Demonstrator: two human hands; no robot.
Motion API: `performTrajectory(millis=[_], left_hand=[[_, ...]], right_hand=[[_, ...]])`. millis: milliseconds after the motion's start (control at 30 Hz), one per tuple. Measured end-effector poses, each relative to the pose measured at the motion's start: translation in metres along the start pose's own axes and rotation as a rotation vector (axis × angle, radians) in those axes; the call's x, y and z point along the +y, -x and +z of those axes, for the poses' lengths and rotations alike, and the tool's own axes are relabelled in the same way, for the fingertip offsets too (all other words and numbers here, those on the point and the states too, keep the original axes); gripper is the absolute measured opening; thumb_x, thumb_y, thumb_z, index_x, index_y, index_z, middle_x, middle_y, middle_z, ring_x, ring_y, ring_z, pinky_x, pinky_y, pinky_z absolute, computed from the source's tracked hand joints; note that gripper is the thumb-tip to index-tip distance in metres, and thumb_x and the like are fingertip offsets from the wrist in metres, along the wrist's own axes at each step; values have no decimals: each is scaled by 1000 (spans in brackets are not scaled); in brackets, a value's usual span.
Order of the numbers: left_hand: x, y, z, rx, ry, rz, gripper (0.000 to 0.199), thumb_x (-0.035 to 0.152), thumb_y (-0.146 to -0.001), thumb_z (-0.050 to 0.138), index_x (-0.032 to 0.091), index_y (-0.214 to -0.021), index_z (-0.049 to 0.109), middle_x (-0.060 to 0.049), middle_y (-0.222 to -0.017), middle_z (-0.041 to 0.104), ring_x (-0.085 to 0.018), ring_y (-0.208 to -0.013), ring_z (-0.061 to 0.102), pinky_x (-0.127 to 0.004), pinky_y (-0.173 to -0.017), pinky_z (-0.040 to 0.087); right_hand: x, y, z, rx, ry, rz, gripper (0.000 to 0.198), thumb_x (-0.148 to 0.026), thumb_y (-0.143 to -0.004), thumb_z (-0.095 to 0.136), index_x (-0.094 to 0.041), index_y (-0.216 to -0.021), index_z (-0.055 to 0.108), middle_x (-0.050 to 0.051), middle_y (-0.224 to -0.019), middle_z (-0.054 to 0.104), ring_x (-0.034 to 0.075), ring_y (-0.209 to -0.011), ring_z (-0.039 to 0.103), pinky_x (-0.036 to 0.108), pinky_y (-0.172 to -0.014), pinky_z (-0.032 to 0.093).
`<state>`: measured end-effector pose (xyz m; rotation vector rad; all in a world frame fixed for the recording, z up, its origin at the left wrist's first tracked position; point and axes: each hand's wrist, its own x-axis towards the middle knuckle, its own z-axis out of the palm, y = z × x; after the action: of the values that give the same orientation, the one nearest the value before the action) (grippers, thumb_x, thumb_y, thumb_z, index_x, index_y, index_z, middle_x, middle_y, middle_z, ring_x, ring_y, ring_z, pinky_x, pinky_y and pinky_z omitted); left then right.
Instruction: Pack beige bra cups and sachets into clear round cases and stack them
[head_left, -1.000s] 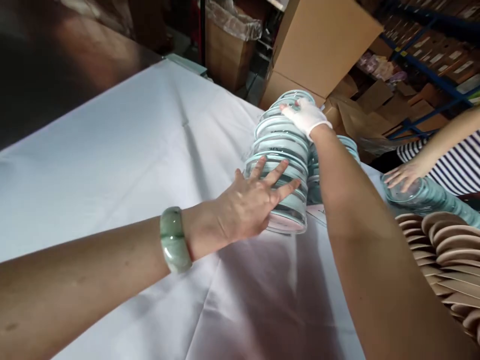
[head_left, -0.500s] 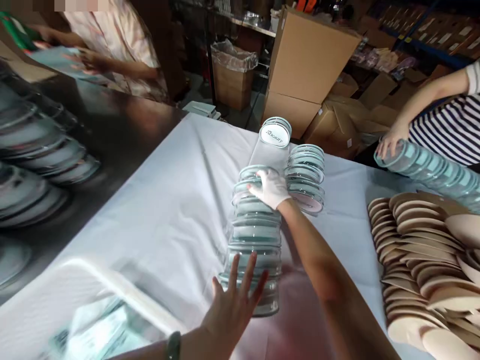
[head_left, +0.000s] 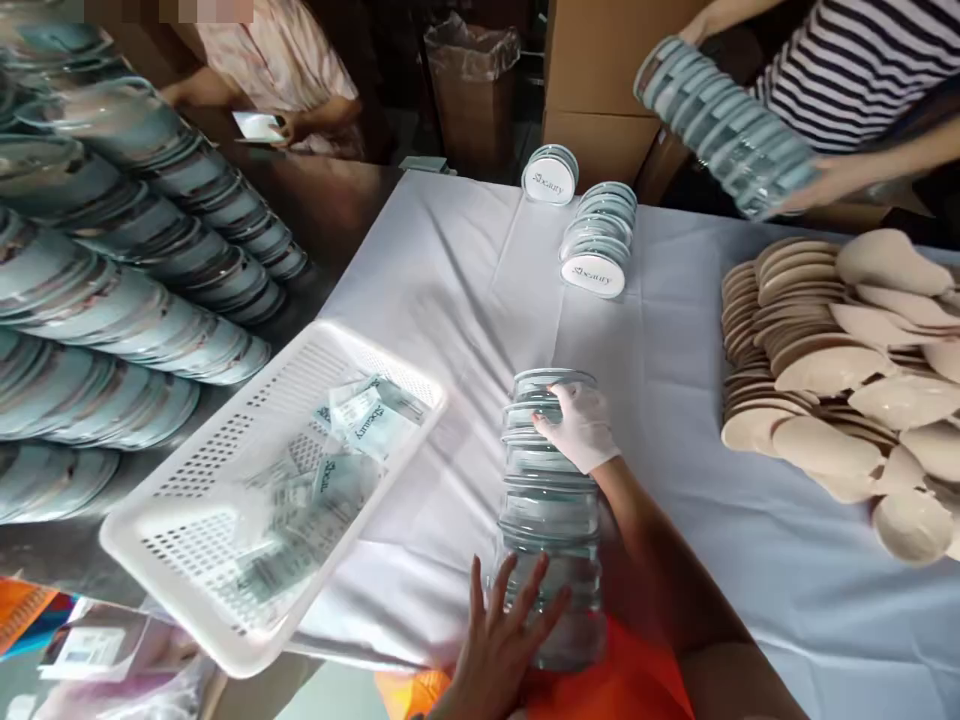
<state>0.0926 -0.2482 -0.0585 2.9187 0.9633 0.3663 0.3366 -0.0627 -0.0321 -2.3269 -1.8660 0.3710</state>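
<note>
A long stack of nested clear plastic containers with pale blue-green rims [head_left: 551,510] lies lengthwise on the white-covered table, its near end by the front edge. My right hand [head_left: 583,428], in a white glove with bare fingertips, curves over the far part of the stack and grips it. On the near end my left hand [head_left: 499,625] lies with its bare fingers spread against the plastic. Beyond the stack are a short stack with a printed white oval face [head_left: 592,275] and a smaller similar stack [head_left: 550,180].
A white perforated basket [head_left: 277,640] holding printed packets stands at left. Many more container stacks [head_left: 135,300] fill the dark surface beyond it. Beige curved pieces [head_left: 825,360] are piled at right. A person in stripes holds another container stack [head_left: 727,125]; another person stands at far left.
My hands and the container stack have come nearer to me, away from the short stacks. The person at right has raised their stack. My view has shifted, showing more of the basket.
</note>
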Motion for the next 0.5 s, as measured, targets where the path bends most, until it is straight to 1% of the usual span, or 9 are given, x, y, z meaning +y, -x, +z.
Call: performTrajectory(millis=[67,100,133,167,233,300,333,433,500], left_hand=[[9,20,10,71,17,8,68,62,-86,70,44,-149,55,-5,-159,53,-40,-137,49,-70,-126,-4],[14,28,16,92,26,12,69,64,-84,71,43,-149,56,-6,-159,53,-42,-141,45,-71,-125,-5],[18,35,23,96,32,22,73,66,-82,71,41,-149,56,-9,-160,51,-45,-145,40,-73,-124,-4],[22,42,29,94,35,29,78,66,-80,73,38,-151,54,-11,-162,48,-47,-148,36,-75,-122,1],[28,54,38,82,59,44,90,61,-76,80,33,-156,49,-15,-167,39,-52,-152,29,-78,-119,18],[30,64,44,68,124,64,102,51,-74,86,29,-162,38,-18,-169,33,-52,-155,25,-72,-115,35],[29,68,46,77,163,71,107,45,-74,87,27,-165,32,-18,-169,31,-50,-156,24,-68,-114,41],[27,71,50,158,222,63,111,22,-79,78,28,-168,13,-16,-169,33,-42,-157,28,-60,-113,50],[27,68,50,235,226,60,107,13,-81,69,30,-168,9,-14,-167,37,-39,-155,33,-56,-109,55]], right_hand=[[4,25,0,25,-9,-3,56,-52,-92,67,-19,-137,65,16,-126,63,35,-118,56,49,-109,35],[6,36,0,47,-4,-11,55,-52,-93,66,-19,-137,65,16,-126,63,35,-119,56,48,-108,36],[8,45,0,75,5,-16,54,-52,-93,66,-19,-136,66,15,-126,63,34,-120,55,48,-107,37],[10,53,1,109,17,-21,52,-51,-93,66,-20,-135,67,15,-126,62,34,-121,55,47,-107,39],[13,66,1,173,54,-33,50,-51,-92,67,-21,-133,68,14,-128,61,33,-122,55,44,-104,42],[13,75,2,215,93,-50,51,-51,-93,67,-22,-134,68,15,-131,60,32,-121,56,42,-102,44],[12,79,3,216,101,-63,51,-52,-94,66,-22,-135,68,15,-133,59,32,-121,56,41,-101,46],[15,89,1,181,46,-110,55,-53,-98,61,-22,-144,61,13,-139,57,30,-129,54,41,-108,45],[27,101,-6,171,-3,-139,58,-52,-100,60,-22,-150,54,10,-148,53,25,-136,51,35,-114,43]])
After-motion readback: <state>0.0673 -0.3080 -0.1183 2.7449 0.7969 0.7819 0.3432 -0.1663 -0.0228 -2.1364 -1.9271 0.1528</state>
